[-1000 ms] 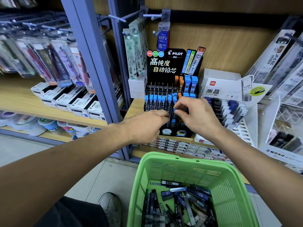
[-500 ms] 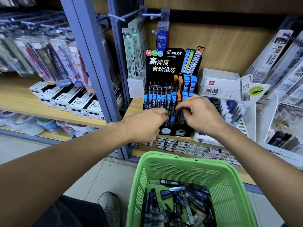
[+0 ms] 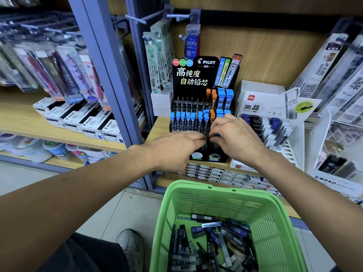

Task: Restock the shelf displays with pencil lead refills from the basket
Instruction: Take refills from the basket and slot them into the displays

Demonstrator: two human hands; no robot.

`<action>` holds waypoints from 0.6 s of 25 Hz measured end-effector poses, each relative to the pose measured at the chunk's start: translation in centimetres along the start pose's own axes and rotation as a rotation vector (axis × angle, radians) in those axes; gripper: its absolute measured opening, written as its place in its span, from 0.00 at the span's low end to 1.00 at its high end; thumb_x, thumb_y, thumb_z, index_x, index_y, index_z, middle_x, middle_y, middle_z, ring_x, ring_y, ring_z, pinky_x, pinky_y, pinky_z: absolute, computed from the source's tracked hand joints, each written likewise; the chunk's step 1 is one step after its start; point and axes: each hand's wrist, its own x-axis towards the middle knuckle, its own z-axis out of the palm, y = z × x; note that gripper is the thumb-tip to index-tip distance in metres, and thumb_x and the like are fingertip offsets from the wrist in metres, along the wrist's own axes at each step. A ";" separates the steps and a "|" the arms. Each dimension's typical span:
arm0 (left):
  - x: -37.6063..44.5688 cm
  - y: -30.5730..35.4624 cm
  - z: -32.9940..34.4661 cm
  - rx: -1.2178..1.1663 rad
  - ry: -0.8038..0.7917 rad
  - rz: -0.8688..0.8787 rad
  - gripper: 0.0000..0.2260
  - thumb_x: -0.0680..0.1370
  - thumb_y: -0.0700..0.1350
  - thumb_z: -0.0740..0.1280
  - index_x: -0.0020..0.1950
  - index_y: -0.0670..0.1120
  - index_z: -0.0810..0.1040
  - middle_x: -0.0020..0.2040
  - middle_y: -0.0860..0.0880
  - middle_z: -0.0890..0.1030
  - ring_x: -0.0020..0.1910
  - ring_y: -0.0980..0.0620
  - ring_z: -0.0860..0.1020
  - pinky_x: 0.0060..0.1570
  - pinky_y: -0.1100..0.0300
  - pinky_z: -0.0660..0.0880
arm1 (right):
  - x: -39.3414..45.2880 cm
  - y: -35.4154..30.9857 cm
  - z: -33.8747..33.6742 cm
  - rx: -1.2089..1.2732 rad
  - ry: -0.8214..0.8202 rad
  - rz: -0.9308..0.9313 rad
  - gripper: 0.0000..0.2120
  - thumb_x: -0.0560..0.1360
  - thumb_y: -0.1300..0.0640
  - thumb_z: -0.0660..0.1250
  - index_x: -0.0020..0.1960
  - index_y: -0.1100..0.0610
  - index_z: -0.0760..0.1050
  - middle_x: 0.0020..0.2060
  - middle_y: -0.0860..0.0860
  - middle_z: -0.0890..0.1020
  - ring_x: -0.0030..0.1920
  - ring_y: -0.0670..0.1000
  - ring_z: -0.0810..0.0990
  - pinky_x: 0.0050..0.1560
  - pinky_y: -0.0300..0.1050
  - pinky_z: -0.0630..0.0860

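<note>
Green plastic basket (image 3: 261, 211) sits near the viewer at the bottom of the head view, holding a loose heap of dark pencil lead refills (image 3: 211, 242). Beyond it, on a wooden shelf (image 3: 155, 130), stands a black display rack (image 3: 198, 114) with rows of blue-capped and orange-capped refill cases. Both hands meet at the front rows of the rack. The left hand (image 3: 176, 148) reaches in from the left, fingers together with tips against the rack; whether it holds anything cannot be told. The right hand (image 3: 235, 138) comes from the right, fingers curled and pinching down among the cases; a blue cap peeks out just under its fingertips (image 3: 213, 127). White boxes (image 3: 88, 122) line the shelf to the left.
</note>
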 end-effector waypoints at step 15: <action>0.0 0.1 -0.3 0.015 -0.026 -0.006 0.32 0.75 0.32 0.59 0.79 0.44 0.61 0.78 0.49 0.62 0.76 0.51 0.62 0.75 0.54 0.62 | -0.4 -0.1 0.1 0.038 0.021 0.006 0.09 0.79 0.49 0.67 0.51 0.51 0.84 0.48 0.44 0.78 0.53 0.49 0.71 0.55 0.51 0.69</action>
